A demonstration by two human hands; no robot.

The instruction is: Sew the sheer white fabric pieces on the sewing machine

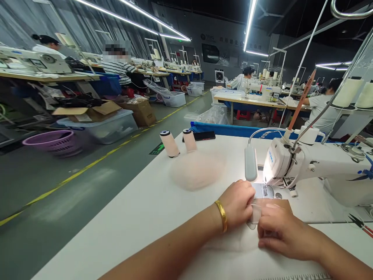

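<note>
Just in front of the white sewing machine (279, 163), both my hands work on a pale sheer fabric piece (255, 216). My left hand (237, 202), with a gold bracelet at the wrist, is closed with its fingertips pinching the piece's left edge. Curled fingers of my right hand (287, 233) grip its right side. A flat beige piece (284, 203) shows beyond the right knuckles, beside the metal needle plate (259, 190). Part of the fabric is hidden under my fingers. Farther left on the table lies a blurred heap of sheer pale fabric (198, 169).
Two thread cones (169, 144) and a black box (204, 136) stand at the table's far left edge. A lamp (250, 163) hangs left of the machine head. Red-handled snips (361, 224) lie at right, a ruler (309, 277) at the near edge. Co-workers sit at other machines.
</note>
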